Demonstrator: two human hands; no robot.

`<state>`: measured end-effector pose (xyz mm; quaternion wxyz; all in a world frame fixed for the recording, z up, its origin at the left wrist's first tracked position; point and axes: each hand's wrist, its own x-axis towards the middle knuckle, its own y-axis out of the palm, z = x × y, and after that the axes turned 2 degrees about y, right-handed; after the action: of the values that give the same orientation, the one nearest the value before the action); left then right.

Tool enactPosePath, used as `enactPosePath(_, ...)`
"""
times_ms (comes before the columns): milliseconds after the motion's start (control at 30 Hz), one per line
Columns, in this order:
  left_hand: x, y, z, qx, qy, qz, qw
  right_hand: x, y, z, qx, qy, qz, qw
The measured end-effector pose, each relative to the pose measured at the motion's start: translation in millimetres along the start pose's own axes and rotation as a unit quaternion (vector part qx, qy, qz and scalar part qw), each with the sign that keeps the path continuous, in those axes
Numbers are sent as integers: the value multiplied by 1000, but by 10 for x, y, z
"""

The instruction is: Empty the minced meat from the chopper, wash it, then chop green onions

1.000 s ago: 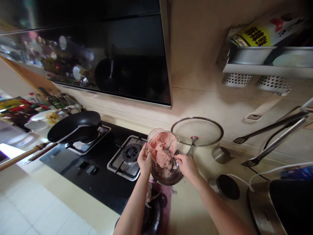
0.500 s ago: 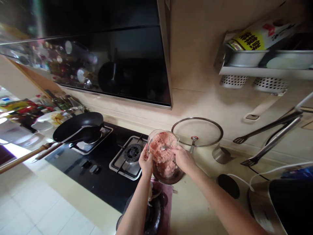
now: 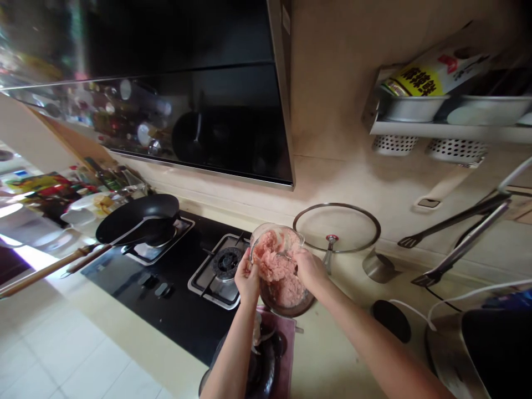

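My left hand (image 3: 248, 280) is closed on the rim of a clear bowl (image 3: 262, 229), tilted over a second, darker-looking bowl (image 3: 305, 306). Pink minced meat (image 3: 272, 263) lies in the clear bowl and spills over its edge, joining the mince (image 3: 291, 292) in the lower bowl. In my right hand (image 3: 310, 270), fingers closed, is a metal spoon (image 3: 284, 256) pushed into the meat; its handle is mostly hidden by the hand.
Left of the bowls is a gas hob (image 3: 178, 316) carrying a black wok (image 3: 137, 213) with a long-handled ladle in it. A glass lid (image 3: 357, 224) leans on the wall behind. Tongs (image 3: 461, 241) and a metal cup (image 3: 378, 266) are at right. A range hood (image 3: 233, 127) hangs above.
The spoon has been drawn back toward my right hand, and more mince is bunched at the clear bowl's lower edge. The whole view has shifted slightly.
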<state>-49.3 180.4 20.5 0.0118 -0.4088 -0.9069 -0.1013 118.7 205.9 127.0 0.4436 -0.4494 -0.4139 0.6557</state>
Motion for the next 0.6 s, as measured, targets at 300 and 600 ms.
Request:
enactPosePath(300,-44,-15,8,11,-3,-8,1000,-85,95,-385,-79,-40,-58,994)
enactPosePath(600,-71,-20,-40,22,10,-4,1000,-20,18,-336,22,12,-60,998)
